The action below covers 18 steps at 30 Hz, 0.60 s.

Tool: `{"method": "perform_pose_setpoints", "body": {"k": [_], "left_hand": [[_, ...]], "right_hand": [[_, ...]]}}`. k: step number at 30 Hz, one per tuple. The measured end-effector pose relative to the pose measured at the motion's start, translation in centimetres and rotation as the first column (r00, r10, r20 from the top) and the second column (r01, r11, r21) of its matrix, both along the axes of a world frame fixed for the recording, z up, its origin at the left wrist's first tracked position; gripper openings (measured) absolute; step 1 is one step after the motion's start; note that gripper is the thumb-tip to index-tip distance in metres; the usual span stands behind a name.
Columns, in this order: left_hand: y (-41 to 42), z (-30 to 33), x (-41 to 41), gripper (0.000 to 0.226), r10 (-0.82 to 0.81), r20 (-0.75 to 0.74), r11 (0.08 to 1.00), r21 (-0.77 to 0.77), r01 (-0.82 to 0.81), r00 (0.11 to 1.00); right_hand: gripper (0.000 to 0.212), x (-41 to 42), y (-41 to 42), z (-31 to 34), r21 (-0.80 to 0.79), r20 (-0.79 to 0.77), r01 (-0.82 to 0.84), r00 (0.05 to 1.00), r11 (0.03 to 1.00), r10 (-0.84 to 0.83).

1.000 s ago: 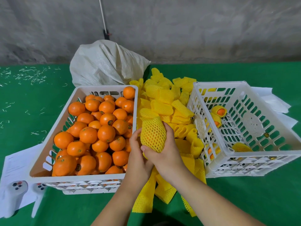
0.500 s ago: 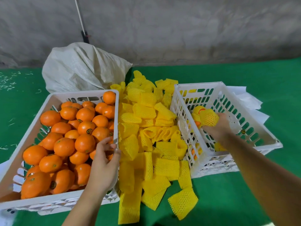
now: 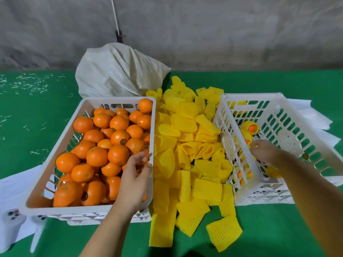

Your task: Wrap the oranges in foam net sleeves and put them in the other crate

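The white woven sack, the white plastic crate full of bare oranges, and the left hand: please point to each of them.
White woven sack (image 3: 118,71), head view: front of its bulging cloth.
White plastic crate full of bare oranges (image 3: 83,212), head view: near rim.
Left hand (image 3: 134,179), head view: back of hand.

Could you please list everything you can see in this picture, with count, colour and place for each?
White plastic crate of bare oranges: one, left.
Bare oranges: dozens, orange, heaped in it.
White slotted plastic crate: one, right, tilted.
Oranges wrapped in yellow net: several, inside it.
Yellow foam net sleeves: many, piled between the crates.
White woven sack: one, behind.
White paper sheets: under both crates.
Green table cover: one.
White controllers: two, bottom left.
Left hand: over the bare oranges.
Right hand: inside the right crate.
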<state>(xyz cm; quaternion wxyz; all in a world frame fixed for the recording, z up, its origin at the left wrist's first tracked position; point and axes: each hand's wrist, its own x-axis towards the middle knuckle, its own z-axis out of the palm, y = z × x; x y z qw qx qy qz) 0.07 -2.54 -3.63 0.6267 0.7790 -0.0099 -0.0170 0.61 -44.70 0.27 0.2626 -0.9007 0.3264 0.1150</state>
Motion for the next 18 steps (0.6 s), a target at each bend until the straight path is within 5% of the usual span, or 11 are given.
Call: {"method": "perform_pose_setpoints", "body": {"k": [2,4,7,10,14,18], "left_hand": [[0.6,0.5,0.7,0.032,0.001,0.016,0.999,0.047,-0.002,1.0],[2.0,0.8,2.3,0.036,-0.038,0.124,0.948,0.318,-0.004,0.992],[3.3,1.1,3.9,0.05,-0.27,0.178,0.582,0.813,0.013,0.946],[2.2,-0.1,2.9,0.063,-0.309,0.001,0.274,0.958,0.088,0.951],[2.2,-1.4,2.3,0.054,-0.28,-0.187,0.086,0.972,0.219,0.941],[1.8,-0.8,2.1,0.055,-0.245,-0.086,-0.029,0.996,0.081,0.966]], "right_hand": [[0.038,0.5,1.9,0.7,0.0,0.288,0.063,0.956,0.998,-0.061],[0.034,0.3,6.5,1.5,-0.126,0.548,-0.06,0.828,0.99,0.12],[0.034,-1.4,15.5,-0.3,-0.162,0.503,-0.519,0.689,0.839,0.522],[0.04,-2.0,22.6,-4.1,0.135,0.335,-0.654,0.737,0.745,0.586],[0.05,-1.4,25.6,-6.3,0.17,0.131,-0.601,0.799,0.781,0.587],[0.033,-2.0,24.4,-5.6,0.189,0.43,-0.483,0.823,0.855,0.37]]}}
